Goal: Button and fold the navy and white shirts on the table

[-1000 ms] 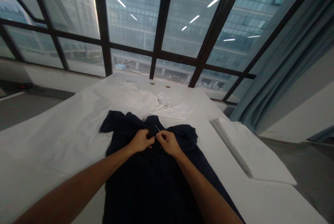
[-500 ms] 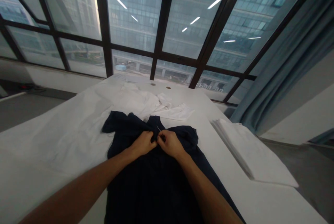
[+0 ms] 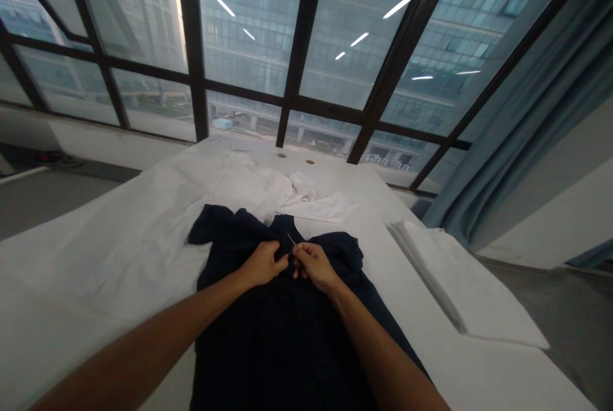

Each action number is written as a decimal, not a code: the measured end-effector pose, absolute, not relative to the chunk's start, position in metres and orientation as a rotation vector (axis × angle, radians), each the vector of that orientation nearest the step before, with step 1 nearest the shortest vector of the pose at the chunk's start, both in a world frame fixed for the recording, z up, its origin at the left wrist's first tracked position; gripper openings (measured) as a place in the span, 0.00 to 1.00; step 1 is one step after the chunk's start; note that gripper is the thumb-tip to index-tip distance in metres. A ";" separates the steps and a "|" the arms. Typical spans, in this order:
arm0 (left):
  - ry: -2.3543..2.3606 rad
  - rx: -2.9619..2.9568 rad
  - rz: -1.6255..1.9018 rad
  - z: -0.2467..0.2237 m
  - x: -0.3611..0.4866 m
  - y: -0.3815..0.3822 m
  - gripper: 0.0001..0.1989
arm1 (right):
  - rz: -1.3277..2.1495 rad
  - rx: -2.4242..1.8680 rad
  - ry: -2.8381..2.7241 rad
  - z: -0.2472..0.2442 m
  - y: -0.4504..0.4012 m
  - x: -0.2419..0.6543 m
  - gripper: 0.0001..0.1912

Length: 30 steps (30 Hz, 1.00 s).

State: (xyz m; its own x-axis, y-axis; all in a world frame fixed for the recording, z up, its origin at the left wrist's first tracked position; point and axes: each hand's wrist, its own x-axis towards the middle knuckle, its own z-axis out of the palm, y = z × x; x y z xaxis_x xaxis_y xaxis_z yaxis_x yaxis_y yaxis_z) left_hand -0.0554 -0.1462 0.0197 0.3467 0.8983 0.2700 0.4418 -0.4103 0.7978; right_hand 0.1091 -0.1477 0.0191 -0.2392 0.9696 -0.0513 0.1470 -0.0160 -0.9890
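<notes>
A dark navy short-sleeved garment [image 3: 268, 334] lies spread on the white table [image 3: 483, 366], its neckline away from me. My left hand [image 3: 263, 263] is closed on the cloth at the upper chest, thumb pointing right. Beside it, my right hand [image 3: 313, 264] pinches the garment just below the neckline, thumb and index finger together. A thin whitish line [image 3: 291, 239] runs up from the right fingertips toward the collar; whether it is a zip or something else, I cannot tell. The cloth between the fingers is mostly hidden.
Crumpled white cloth [image 3: 258, 184] lies beyond the garment, with more sheer white fabric [image 3: 110, 245] to the left. A folded white stack [image 3: 469, 283] rests at the right table edge. Tall windows [image 3: 249, 28] and a blue-grey curtain [image 3: 517, 111] stand behind.
My right fingers have shifted slightly and now pinch close to the whitish line. The left hand has barely moved, its thumb a little more apart. The garment stays in place.
</notes>
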 end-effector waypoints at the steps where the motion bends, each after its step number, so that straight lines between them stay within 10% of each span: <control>1: 1.161 1.944 0.945 0.019 -0.055 -0.146 0.11 | 1.312 -1.224 -1.495 0.018 -0.148 0.108 0.18; 14: 1.062 1.546 1.058 0.009 -0.054 -0.139 0.17 | 0.350 -1.248 -1.906 0.033 -0.161 0.108 0.05; 30: 1.145 1.463 1.167 0.011 -0.047 -0.145 0.15 | 0.490 -1.275 -1.770 0.030 -0.159 0.098 0.07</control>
